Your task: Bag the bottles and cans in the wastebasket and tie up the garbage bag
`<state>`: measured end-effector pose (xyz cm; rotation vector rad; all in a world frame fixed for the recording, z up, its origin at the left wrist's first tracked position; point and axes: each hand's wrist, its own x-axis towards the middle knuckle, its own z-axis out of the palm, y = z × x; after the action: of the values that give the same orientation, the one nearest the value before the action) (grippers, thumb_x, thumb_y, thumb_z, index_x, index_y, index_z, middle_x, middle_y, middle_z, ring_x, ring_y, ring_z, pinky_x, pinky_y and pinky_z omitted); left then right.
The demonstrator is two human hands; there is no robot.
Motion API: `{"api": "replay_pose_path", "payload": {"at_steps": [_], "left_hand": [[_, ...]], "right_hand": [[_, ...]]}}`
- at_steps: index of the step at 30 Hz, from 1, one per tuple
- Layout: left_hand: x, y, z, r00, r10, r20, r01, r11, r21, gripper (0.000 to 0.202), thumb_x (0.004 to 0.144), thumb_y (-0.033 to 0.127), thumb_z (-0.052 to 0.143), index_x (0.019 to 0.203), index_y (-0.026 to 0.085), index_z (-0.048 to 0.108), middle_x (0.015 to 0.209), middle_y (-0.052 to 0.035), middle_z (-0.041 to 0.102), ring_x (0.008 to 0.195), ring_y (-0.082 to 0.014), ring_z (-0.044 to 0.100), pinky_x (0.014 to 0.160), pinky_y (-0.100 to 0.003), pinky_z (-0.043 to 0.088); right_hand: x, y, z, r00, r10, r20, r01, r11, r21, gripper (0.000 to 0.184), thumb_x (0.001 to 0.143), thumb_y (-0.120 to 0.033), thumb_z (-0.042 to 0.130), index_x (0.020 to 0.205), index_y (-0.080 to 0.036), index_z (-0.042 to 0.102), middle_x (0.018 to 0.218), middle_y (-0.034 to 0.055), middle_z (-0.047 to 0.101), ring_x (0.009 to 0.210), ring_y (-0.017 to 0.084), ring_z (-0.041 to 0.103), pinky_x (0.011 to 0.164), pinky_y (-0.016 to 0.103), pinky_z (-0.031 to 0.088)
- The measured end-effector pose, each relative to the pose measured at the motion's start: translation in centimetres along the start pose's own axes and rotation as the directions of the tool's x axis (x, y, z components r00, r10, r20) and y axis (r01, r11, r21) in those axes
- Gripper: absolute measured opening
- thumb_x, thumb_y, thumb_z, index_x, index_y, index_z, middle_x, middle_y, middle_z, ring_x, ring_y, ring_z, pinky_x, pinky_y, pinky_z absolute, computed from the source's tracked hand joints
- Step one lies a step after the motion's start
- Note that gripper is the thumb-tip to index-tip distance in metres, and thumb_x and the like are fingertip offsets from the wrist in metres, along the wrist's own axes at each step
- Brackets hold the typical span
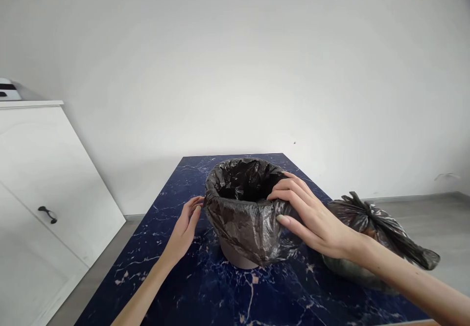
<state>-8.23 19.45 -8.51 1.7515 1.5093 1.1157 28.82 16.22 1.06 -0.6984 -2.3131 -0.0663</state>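
A black bin bag [253,225] lines a round bin [238,257] on the table, its top folded outward over the rim and hanging down the outside. The bin's greyish lower wall shows beneath the bag. At the left side, my left hand [186,225] is closed at the bag's edge, fingertips partly hidden by it. My right hand [308,216] grips the bag at the right of the rim, fingers over the top and thumb on the outside. The inside of the bin looks dark, and its bottom is hidden.
A tied, filled black bag [367,223] rests at the table's right side, partly behind my right forearm. The blue marble-patterned table [147,267] meets the pale wall [220,71] at the back. A white cabinet [44,169] with a dark handle stands left.
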Motion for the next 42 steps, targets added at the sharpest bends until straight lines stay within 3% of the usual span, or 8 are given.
{"api": "replay_pose_path", "payload": {"at_steps": [3,6,13,20,29,35,42], "left_hand": [[-0.1,-1.9,-0.8,0.996,-0.076,-0.048,0.079,0.995,0.055,0.058,0.107,0.069,0.042,0.142,0.027,0.058,0.152,-0.0155,0.066,0.145,-0.0348,0.061,0.118,-0.049,0.051],[-0.8,-2.9,-1.3,0.991,-0.127,-0.048,0.132,0.985,0.108,0.057,0.102,0.072,0.048,0.129,0.026,0.067,0.137,-0.0158,0.074,0.132,-0.0376,0.070,0.105,-0.049,0.059],[-2.4,-2.8,-1.6,0.995,-0.100,0.002,0.099,0.983,0.153,0.053,0.102,0.071,0.048,0.116,0.028,0.075,0.127,-0.0110,0.081,0.128,-0.0350,0.073,0.105,-0.043,0.058],[-2.6,-2.5,-1.4,0.996,-0.089,0.032,0.082,0.980,0.180,0.054,0.103,0.071,0.045,0.106,0.029,0.079,0.122,-0.0096,0.082,0.122,-0.0352,0.074,0.090,-0.039,0.059],[-2.9,-2.5,-1.2,0.996,-0.071,0.045,0.061,0.979,0.195,0.054,0.105,0.069,0.044,0.103,0.029,0.080,0.117,-0.0078,0.083,0.117,-0.0337,0.074,0.085,-0.038,0.057],[-3.0,-2.7,-1.1,0.996,-0.067,0.062,0.053,0.976,0.213,0.055,0.105,0.070,0.044,0.105,0.029,0.080,0.117,-0.0076,0.082,0.114,-0.0325,0.074,0.082,-0.037,0.056],[-3.1,-3.1,-0.9,0.995,-0.053,0.080,0.033,0.970,0.241,0.054,0.105,0.068,0.043,0.110,0.028,0.079,0.119,-0.0084,0.080,0.116,-0.0320,0.073,0.089,-0.040,0.060]], "right_hand": [[0.4,0.3,0.5,0.999,0.003,-0.037,-0.004,1.000,-0.030,0.018,0.111,-0.035,0.058,0.126,-0.026,0.053,0.120,0.0094,0.065,0.119,0.029,0.061,0.129,0.064,0.034],[1.0,1.0,1.2,0.996,0.037,-0.077,-0.041,0.998,-0.057,0.018,0.110,-0.040,0.061,0.119,-0.027,0.054,0.116,0.0087,0.066,0.114,0.029,0.063,0.125,0.063,0.039],[2.8,6.4,1.4,0.970,0.190,-0.152,-0.205,0.974,-0.092,0.036,0.107,-0.061,0.058,0.108,-0.026,0.065,0.104,0.0107,0.072,0.109,0.034,0.065,0.099,0.058,0.055],[2.7,13.4,0.0,0.960,0.268,-0.075,-0.279,0.926,-0.253,0.047,0.107,-0.068,0.050,0.109,-0.026,0.072,0.108,0.0124,0.077,0.105,0.034,0.070,0.100,0.052,0.054],[0.1,18.4,-3.6,0.894,0.441,-0.081,-0.431,0.795,-0.426,0.053,0.102,-0.071,0.045,0.105,-0.027,0.074,0.107,0.0145,0.079,0.107,0.040,0.071,0.097,0.054,0.050],[-2.1,20.0,-5.5,0.828,0.544,-0.134,-0.530,0.681,-0.505,0.057,0.100,-0.074,0.048,0.107,-0.025,0.076,0.107,0.0141,0.079,0.103,0.038,0.072,0.093,0.053,0.050],[-2.8,19.6,-5.6,0.793,0.574,-0.206,-0.584,0.617,-0.528,0.070,0.106,-0.074,0.039,0.118,-0.017,0.078,0.114,0.0205,0.078,0.118,0.040,0.067,0.110,0.059,0.043]]}}
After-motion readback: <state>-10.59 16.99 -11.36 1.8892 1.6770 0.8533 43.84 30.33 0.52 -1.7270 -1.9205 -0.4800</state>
